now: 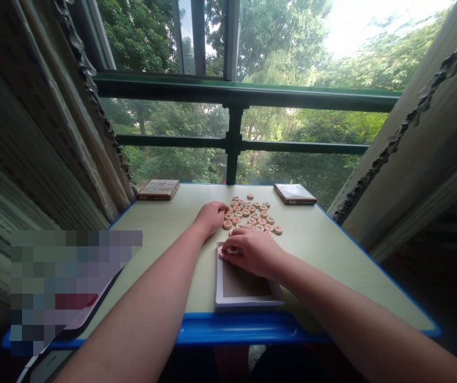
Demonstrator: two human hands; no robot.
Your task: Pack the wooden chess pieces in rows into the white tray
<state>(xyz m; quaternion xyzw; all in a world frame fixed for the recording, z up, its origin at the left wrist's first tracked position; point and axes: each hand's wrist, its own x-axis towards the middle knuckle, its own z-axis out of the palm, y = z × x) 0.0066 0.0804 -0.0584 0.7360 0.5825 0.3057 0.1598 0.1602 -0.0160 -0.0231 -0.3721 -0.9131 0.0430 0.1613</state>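
Observation:
Round wooden Chinese chess pieces [246,213] with red and dark characters lie in a loose cluster on the pale table. At the cluster's left edge is my left hand [211,217], its fingers curled and pinched around a chess piece [229,209] that is partly hidden. My right hand [252,249] reaches over an open shallow box [219,287] with a white rim and brown floor. Between its thumb and fingers is a chess piece [221,252], at the box's far left corner. The right hand and forearm cover part of the box and the nearest pieces.
Flat boxes or books stand at the table's far left [159,189] and far right [295,194] corners. A blue edge [236,328] borders the table [164,276]. Beyond it are a green window railing [196,88] and curtains on both sides. Something blurred out sits at left.

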